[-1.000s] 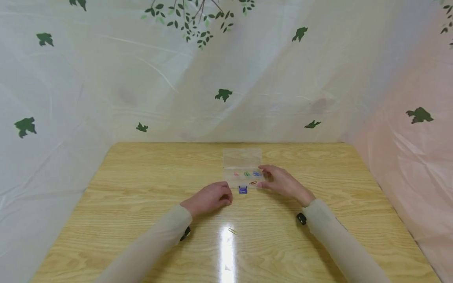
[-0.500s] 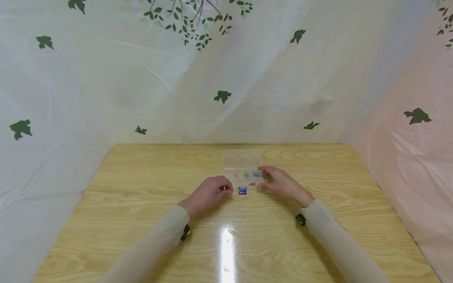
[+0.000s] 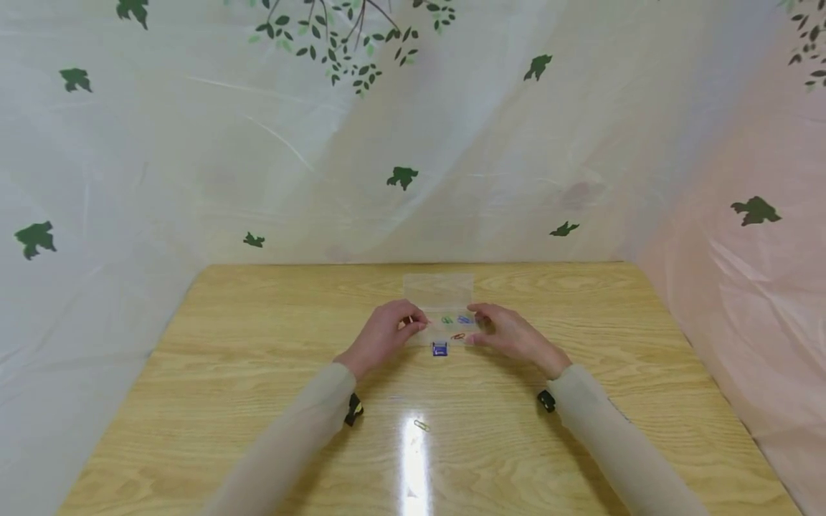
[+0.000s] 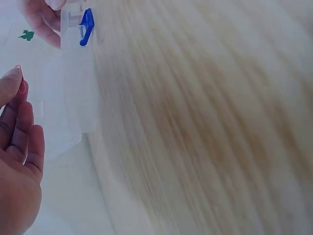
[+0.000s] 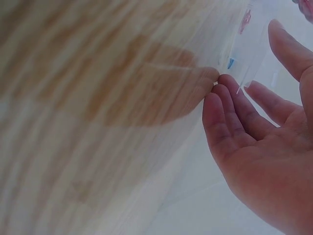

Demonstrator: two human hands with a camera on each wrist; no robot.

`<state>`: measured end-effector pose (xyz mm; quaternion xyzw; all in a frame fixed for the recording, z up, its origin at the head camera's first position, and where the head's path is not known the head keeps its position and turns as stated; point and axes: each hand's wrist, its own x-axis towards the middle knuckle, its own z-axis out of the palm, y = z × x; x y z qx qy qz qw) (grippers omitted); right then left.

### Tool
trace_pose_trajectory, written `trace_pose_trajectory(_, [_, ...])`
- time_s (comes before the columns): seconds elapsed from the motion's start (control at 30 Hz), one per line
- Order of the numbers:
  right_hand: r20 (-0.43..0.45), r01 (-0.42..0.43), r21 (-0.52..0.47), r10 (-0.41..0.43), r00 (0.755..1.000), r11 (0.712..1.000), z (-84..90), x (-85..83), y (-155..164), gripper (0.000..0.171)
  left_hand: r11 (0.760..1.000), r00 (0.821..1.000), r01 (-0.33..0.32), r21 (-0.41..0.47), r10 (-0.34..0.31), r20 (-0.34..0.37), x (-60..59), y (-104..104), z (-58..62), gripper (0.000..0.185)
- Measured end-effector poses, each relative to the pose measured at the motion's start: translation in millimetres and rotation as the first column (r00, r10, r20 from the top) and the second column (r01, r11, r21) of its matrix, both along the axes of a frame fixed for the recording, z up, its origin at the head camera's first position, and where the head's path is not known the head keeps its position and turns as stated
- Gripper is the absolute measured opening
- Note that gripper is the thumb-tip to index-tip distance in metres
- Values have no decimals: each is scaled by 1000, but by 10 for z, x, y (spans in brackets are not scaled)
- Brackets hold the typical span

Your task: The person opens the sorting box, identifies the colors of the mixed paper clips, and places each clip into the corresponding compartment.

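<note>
Resting on the middle of the wooden bench (image 3: 245, 344), a small clear plastic box (image 3: 439, 319) lay with its lid folded back toward the far edge and a blue latch (image 3: 440, 349) at its near side. Inside it a green clip (image 3: 447, 319), a blue clip (image 3: 463, 319) and a red clip (image 3: 458, 335) were visible, each lying apart from the others. The left hand (image 3: 386, 333) was at the box's left end, fingers curled, its grip narrow, pinching something small and pale between thumb and fingertip; what the item was could not be told. In the left wrist view the fingers (image 4: 19, 127) lay beside the clear box wall. The right hand (image 3: 506, 331) was at the box's right end, its grip relaxed and loose, with straight fingers touching the box wall and holding nothing; the right wrist view showed the open palm and fingertips (image 5: 230, 98) against the clear plastic. One loose paper clip (image 3: 421, 425) lay on the bench nearer the person, well apart from the box, beside a bright reflection. A pale sheet printed with green leaves (image 3: 402, 176) hung behind the bench.
</note>
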<state>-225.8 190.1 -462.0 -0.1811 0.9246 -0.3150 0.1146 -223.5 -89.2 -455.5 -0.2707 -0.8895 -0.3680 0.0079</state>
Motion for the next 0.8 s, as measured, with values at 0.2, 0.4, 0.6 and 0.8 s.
trace_pose_trajectory(0.2, [-5,-1,0,1,1000,1000,3,11,-3,66,1000,1000,-16,-23,16,4,-95,72,-6,6])
trace_pose_trajectory(0.4, [6,0,-13,0,1000,1000,3,1,-4,65,999,999,-23,-27,24,37,-171,141,23,7])
trace_pose_trajectory(0.6, [11,4,-13,-4,1000,1000,-4,4,-3,66,998,996,-45,-53,49,80,-236,196,15,7])
trace_pose_trajectory(0.8, [14,6,-20,-5,1000,1000,-3,2,2,67,995,994,-61,-78,67,84,-304,234,-54,5])
